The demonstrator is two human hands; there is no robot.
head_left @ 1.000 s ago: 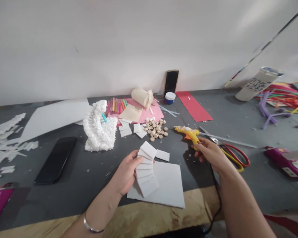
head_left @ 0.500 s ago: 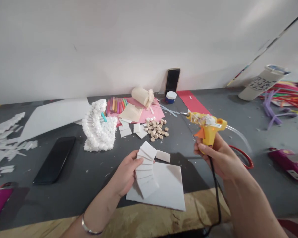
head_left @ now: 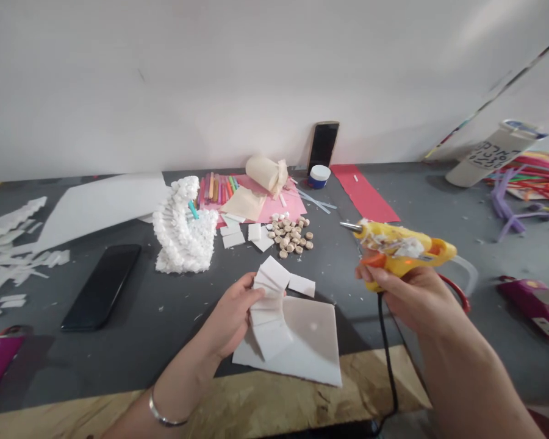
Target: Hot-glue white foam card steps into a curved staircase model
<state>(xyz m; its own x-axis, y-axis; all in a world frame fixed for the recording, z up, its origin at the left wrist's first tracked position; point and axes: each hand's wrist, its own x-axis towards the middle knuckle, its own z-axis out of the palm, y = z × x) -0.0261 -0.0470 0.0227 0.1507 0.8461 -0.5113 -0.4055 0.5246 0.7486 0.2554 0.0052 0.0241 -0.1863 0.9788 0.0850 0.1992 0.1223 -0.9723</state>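
Observation:
My left hand grips a fanned strip of overlapping white foam pieces above a white board. In my right hand is a yellow hot glue gun, its metal nozzle pointing left and its black cord hanging down. A gap separates the nozzle from the white strip. One loose white rectangle lies just beyond the strip. Farther back sits a swan-like white figure with a teal stick in it, beside a pile of small beige discs.
A black phone and cut white strips lie at left. Crayons and a beige roll rest on pink paper. Behind stand a jar and another phone. A leaning cup is at right.
My right hand has turned the glue gun more level and brought it slightly lower and nearer. My left hand keeps the white strip in about the same place.

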